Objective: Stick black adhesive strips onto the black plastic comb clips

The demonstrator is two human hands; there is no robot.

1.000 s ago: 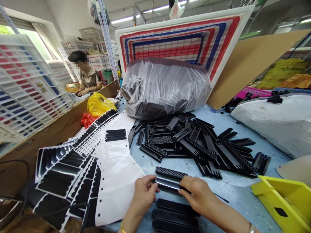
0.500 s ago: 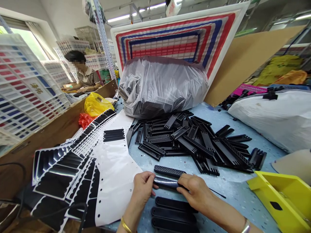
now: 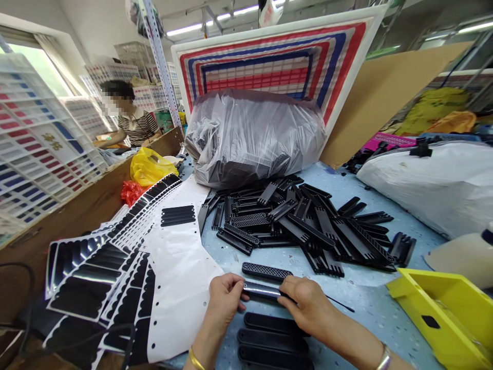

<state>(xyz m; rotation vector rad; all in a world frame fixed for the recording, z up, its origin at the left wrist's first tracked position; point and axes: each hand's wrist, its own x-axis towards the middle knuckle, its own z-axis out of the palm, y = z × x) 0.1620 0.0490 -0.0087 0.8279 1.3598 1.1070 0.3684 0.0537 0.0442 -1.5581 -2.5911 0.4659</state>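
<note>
Pinched in my left hand (image 3: 227, 295) is the left end of a flat black plastic strip (image 3: 262, 291) with a glossy top. My right hand (image 3: 310, 303) is closed over the strip's right end, its fingers pressed on it. A thin black rod (image 3: 341, 303) sticks out to the right from behind my right hand; its other end is hidden. Just beyond the strip lies a black piece with a lattice pattern (image 3: 265, 270). Closer to me, several smooth black strips (image 3: 273, 339) lie side by side on the blue table (image 3: 370, 329).
A heap of black plastic pieces (image 3: 277, 226) lies ahead, before a plastic-wrapped bundle (image 3: 254, 139). Sheets of black stickers (image 3: 84, 288) and white backing paper (image 3: 177, 288) spread left. A yellow bin (image 3: 442, 313) stands right. A person (image 3: 134, 121) sits at far left.
The whole view has shifted slightly. Both hands stay on the same strip, and its glossy top now shows a brighter, longer reflection.
</note>
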